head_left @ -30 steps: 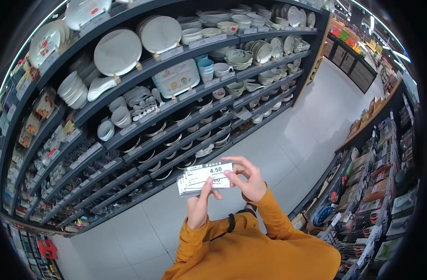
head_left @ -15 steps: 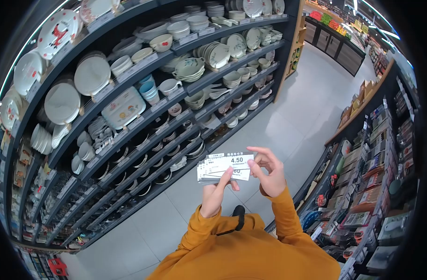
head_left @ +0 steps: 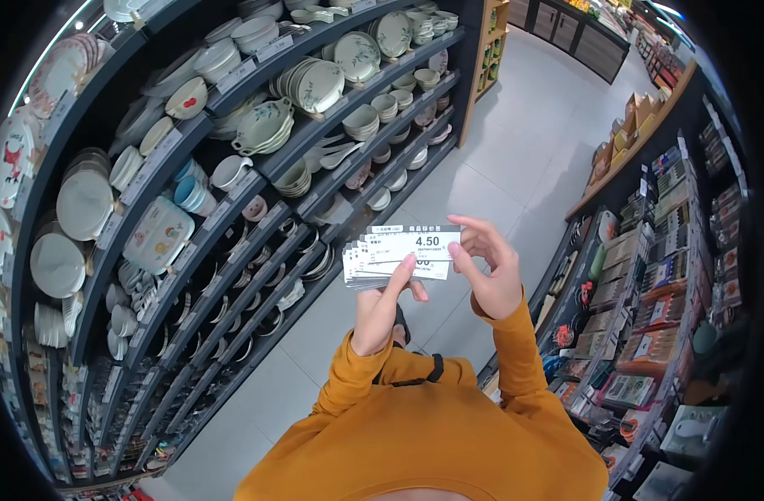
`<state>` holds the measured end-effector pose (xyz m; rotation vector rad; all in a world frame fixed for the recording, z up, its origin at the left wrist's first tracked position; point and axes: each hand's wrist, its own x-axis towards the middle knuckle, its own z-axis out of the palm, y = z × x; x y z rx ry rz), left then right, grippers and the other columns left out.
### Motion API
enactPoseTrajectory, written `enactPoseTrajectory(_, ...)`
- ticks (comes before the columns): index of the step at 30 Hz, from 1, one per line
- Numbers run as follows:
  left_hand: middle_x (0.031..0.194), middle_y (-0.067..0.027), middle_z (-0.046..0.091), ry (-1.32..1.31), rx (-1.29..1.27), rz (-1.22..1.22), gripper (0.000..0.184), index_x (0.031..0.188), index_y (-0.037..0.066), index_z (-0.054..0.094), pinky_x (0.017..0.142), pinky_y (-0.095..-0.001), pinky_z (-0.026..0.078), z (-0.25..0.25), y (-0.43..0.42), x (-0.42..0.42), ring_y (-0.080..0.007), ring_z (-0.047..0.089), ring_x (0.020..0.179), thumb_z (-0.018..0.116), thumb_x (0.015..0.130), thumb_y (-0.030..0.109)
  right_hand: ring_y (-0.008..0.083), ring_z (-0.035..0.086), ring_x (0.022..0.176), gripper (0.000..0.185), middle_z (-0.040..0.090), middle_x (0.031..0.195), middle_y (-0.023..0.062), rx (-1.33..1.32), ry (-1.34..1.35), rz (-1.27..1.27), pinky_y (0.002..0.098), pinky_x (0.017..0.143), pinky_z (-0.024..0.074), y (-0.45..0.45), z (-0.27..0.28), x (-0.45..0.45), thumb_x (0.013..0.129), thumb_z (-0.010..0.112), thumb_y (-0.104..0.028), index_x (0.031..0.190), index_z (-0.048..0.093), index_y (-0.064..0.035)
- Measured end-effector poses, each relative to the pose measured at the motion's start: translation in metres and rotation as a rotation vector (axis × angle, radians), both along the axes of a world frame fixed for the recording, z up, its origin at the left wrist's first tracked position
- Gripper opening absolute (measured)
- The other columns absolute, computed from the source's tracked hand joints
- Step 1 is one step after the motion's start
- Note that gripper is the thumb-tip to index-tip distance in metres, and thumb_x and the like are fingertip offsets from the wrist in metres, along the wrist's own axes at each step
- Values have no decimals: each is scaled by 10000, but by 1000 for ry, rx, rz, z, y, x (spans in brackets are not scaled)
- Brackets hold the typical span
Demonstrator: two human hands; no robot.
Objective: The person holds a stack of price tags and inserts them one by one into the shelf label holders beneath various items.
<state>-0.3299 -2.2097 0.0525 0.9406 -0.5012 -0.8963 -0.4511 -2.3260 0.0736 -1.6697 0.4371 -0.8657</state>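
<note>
A fanned stack of white price tags (head_left: pixel 382 265) is in front of my chest, above the aisle floor. My left hand (head_left: pixel 384 311) is closed round its lower side, thumb pressed on top. The uppermost price tag (head_left: pixel 428 242) reads 4.50 and partly covers another below it. At its right edge, my right hand (head_left: pixel 492 271) pinches this tag between thumb and index finger. The other fingers of that hand are curled behind.
On my left, a long dark shelf unit (head_left: pixel 200 127) carries plates, bowls, cups and spoons. To my right stands a rack of packaged goods (head_left: pixel 649 334). Pale floor tiles (head_left: pixel 532 125) run between them towards a produce counter (head_left: pixel 570 37) at the back.
The shelves have shifted left and down in view as my head and body turned. The top price tag sits slightly farther right over the stack; both hands keep their grip.
</note>
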Motion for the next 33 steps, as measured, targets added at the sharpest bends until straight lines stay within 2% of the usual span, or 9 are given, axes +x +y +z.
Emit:
enactPoseTrajectory(4, 919, -98, 647, -10, -23, 11, 194, 1073, -36, 593, 597, -274, 463, -7, -42, 32, -156, 584, 627, 565, 952, 113, 74, 582, 726, 340, 619, 865, 29, -104, -14, -27, 212, 674, 464, -46, -2, 36, 853, 641, 7, 1186, 571, 23)
enactPoseTrajectory(10, 927, -100, 658, -71, -60, 22, 204, 1083, -32, 594, 614, -268, 484, 2, -108, 101, -160, 624, 671, 554, 961, 127, 75, 603, 772, 343, 638, 930, 53, -154, 5, 102, 223, 697, 472, -125, 8, 104, 827, 668, 20, 1159, 581, 29)
enactPoseTrajectory(14, 962, -114, 657, 9, -1, -39, 237, 1135, -31, 565, 656, -276, 519, 3, -147, 144, -193, 666, 749, 539, 970, 137, 118, 628, 810, 264, 650, 958, 74, -128, -62, 105, 264, 742, 507, -172, 1, 154, 835, 684, -28, 1084, 609, 13)
enactPoseTrajectory(15, 972, -117, 656, 45, 7, -47, 247, 1149, -31, 556, 664, -279, 525, 1, -156, 152, -200, 671, 764, 537, 971, 139, 135, 633, 876, 248, 642, 991, 76, -95, -47, 131, 283, 784, 516, -182, 0, 164, 846, 676, -31, 1078, 603, 16)
enactPoseTrajectory(17, 996, -128, 653, 83, 12, -49, 273, 1192, -30, 527, 692, -299, 529, -3, -169, 163, -216, 676, 801, 529, 972, 130, 141, 639, 903, 228, 638, 994, 79, -73, -48, 189, 286, 812, 512, -202, -6, 181, 852, 669, -26, 1063, 595, 20)
enactPoseTrajectory(24, 1303, -151, 530, 138, -68, 87, 401, 1345, -6, 391, 750, -332, 521, -10, -222, 202, -236, 662, 861, 475, 965, 92, 143, 634, 944, 183, 637, 1015, 96, 58, -72, 370, 271, 820, 508, -305, -9, 253, 877, 634, 6, 1032, 540, 27)
enactPoseTrajectory(28, 1373, -149, 478, 154, -104, 211, 430, 1374, 12, 363, 752, -324, 523, -16, -267, 211, -238, 659, 856, 461, 962, 87, 145, 632, 933, 292, 621, 1042, 92, -154, -61, 426, 261, 776, 517, -392, 18, 310, 885, 618, -11, 1170, 566, 26)
enactPoseTrajectory(31, 1374, -151, 478, 176, -111, 277, 430, 1375, 15, 367, 753, -320, 525, -16, -312, 209, -240, 659, 853, 459, 962, 92, 139, 628, 820, 179, 615, 964, 73, -406, -135, 417, 261, 724, 510, -458, 46, 367, 889, 616, -45, 1056, 655, 2)
enactPoseTrajectory(33, 1374, -152, 479, 175, -100, 321, 428, 1373, 13, 371, 751, -318, 525, -13, -339, 207, -242, 660, 851, 460, 962, 95, 157, 644, 798, 160, 635, 931, 94, -606, -197, 427, 268, 721, 515, -493, 67, 407, 880, 621, -48, 1028, 654, 1)
